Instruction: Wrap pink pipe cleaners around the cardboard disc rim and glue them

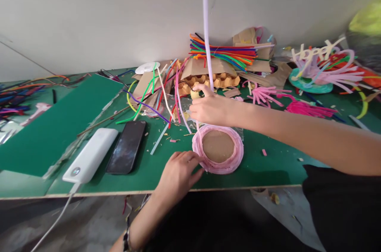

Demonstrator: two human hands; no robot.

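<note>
Pink ring (237, 145), one, lies on the table (262, 168); left hand (180, 172) holds its rim, right hand (206, 107) pinches one lilac stem (206, 18); one phone (126, 147) lies near

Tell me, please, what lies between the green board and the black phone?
Mainly a white power bank lies between the green board and the black phone, as the head view shows.
</note>
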